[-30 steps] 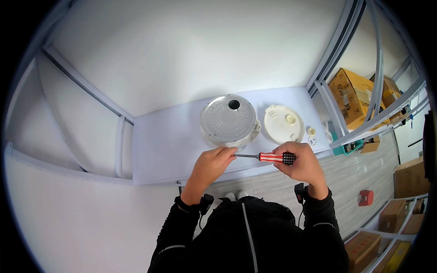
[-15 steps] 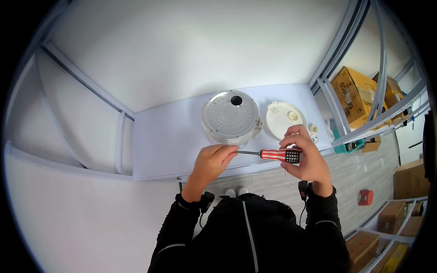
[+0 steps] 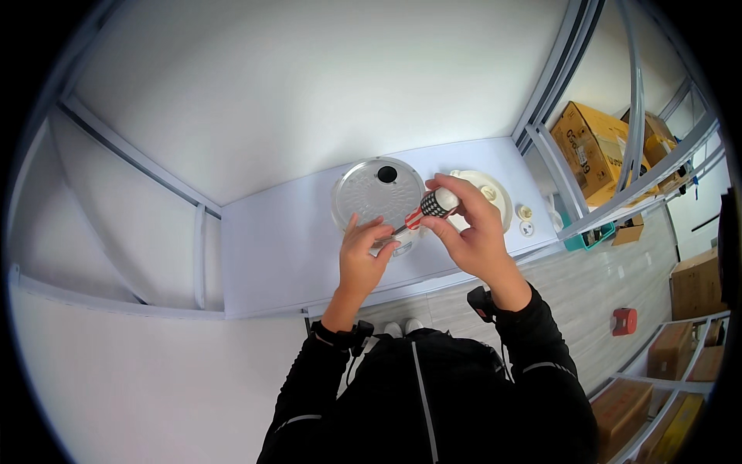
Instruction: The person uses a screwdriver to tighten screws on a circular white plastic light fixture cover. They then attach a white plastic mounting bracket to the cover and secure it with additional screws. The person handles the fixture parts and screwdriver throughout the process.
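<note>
Resting on white worktop [image 3: 286, 247], grey plank floor [image 3: 610, 271], stacked cardboard boxes [image 3: 591, 147]

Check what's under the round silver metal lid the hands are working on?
The round silver metal lid lies on the white tabletop. Its near edge is covered by the left hand and the red-handled screwdriver held by the right hand; anything beneath is hidden.
</note>
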Motion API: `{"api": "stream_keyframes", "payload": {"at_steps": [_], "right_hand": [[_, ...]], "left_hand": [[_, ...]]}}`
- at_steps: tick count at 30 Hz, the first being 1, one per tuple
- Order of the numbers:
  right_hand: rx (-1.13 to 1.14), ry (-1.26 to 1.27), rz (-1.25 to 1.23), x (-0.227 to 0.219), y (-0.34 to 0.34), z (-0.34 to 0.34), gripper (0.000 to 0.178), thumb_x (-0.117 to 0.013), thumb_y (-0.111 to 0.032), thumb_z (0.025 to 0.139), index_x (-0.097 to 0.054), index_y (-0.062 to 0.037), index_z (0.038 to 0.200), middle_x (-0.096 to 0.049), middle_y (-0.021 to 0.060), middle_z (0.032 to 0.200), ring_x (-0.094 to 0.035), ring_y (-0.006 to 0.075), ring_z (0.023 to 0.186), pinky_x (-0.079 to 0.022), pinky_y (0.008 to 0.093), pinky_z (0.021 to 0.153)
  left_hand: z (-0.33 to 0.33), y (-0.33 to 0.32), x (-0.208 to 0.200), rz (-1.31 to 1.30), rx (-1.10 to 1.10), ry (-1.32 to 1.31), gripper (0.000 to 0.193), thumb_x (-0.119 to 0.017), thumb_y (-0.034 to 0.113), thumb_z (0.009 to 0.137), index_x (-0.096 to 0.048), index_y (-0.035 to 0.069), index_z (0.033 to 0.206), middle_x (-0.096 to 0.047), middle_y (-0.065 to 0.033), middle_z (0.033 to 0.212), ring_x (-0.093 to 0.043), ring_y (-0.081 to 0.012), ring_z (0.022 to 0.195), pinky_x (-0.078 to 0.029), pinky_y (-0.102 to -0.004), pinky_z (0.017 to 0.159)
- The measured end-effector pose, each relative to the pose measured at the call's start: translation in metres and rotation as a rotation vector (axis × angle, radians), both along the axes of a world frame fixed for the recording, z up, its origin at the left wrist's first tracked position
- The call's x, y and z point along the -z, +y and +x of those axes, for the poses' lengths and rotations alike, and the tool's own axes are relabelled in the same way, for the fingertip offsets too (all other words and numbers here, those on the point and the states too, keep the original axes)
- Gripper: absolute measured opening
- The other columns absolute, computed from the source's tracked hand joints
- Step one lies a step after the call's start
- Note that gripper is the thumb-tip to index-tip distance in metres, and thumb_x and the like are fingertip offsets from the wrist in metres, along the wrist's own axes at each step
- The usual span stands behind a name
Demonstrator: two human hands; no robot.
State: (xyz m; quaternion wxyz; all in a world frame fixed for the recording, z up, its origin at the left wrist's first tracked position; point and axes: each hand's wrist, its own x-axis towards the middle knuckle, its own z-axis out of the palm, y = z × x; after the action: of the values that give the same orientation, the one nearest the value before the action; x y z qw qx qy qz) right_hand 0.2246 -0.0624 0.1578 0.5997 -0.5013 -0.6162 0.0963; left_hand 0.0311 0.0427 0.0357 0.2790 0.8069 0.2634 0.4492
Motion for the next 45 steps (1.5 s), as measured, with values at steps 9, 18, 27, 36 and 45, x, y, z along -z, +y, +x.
{"api": "stream_keyframes", "payload": {"at_steps": [9, 18, 27, 36, 45], "right_hand": [[0.033, 0.003, -0.070, -0.003, 0.013, -0.001, 0.056, -0.087, -0.007, 0.087, -0.064, -0.0043, 0.138, -0.073, 0.0140, 0.126, -0.073, 0.0226, 0.089, -0.060, 0.0318, 0.077], [0.012, -0.200, -0.031, -0.018, 0.020, -0.004, 0.058, -0.088, -0.009, 0.085, -0.065, -0.0060, 0.138, -0.073, 0.0140, 0.122, -0.073, 0.0270, 0.090, -0.059, 0.0332, 0.079], [0.012, -0.214, -0.046, -0.026, 0.027, -0.020, 0.057, -0.092, -0.010, 0.080, -0.069, -0.0057, 0.132, -0.073, 0.0123, 0.114, -0.071, 0.0239, 0.085, -0.057, 0.0317, 0.075], [0.190, -0.407, 0.036, -0.020, 0.038, -0.023, 0.059, -0.095, -0.038, 0.075, -0.073, -0.0091, 0.121, -0.065, 0.0065, 0.095, -0.064, 0.0218, 0.072, -0.052, 0.0316, 0.059], [0.053, -0.353, 0.121, -0.024, 0.043, -0.027, 0.060, -0.087, -0.032, 0.086, -0.065, -0.0083, 0.137, -0.067, 0.0120, 0.100, -0.067, 0.0306, 0.082, -0.055, 0.0372, 0.068]], "left_hand": [[-0.002, 0.001, 0.009, -0.017, -0.006, 0.013, 0.030, -0.088, 0.007, 0.082, -0.073, 0.008, 0.108, -0.081, -0.0092, 0.106, -0.074, -0.0309, 0.118, -0.038, -0.0594, 0.123], [-0.003, -0.001, 0.009, -0.008, -0.018, 0.010, 0.017, -0.083, 0.008, 0.088, -0.075, 0.007, 0.103, -0.080, -0.0097, 0.104, -0.077, -0.0285, 0.102, -0.047, -0.0558, 0.115], [0.000, 0.005, 0.006, 0.019, -0.002, 0.003, 0.014, -0.081, 0.008, 0.089, -0.076, 0.007, 0.101, -0.081, -0.0097, 0.103, -0.076, -0.0291, 0.091, -0.050, -0.0532, 0.109], [-0.002, 0.000, 0.004, -0.007, -0.024, 0.018, 0.018, -0.080, 0.005, 0.088, -0.076, 0.008, 0.106, -0.081, -0.0071, 0.103, -0.076, -0.0266, 0.088, -0.045, -0.0554, 0.116], [-0.001, -0.001, 0.007, 0.018, -0.036, -0.012, 0.022, -0.083, 0.008, 0.087, -0.076, 0.009, 0.108, -0.081, -0.0067, 0.104, -0.078, -0.0254, 0.087, -0.047, -0.0557, 0.115]]}}
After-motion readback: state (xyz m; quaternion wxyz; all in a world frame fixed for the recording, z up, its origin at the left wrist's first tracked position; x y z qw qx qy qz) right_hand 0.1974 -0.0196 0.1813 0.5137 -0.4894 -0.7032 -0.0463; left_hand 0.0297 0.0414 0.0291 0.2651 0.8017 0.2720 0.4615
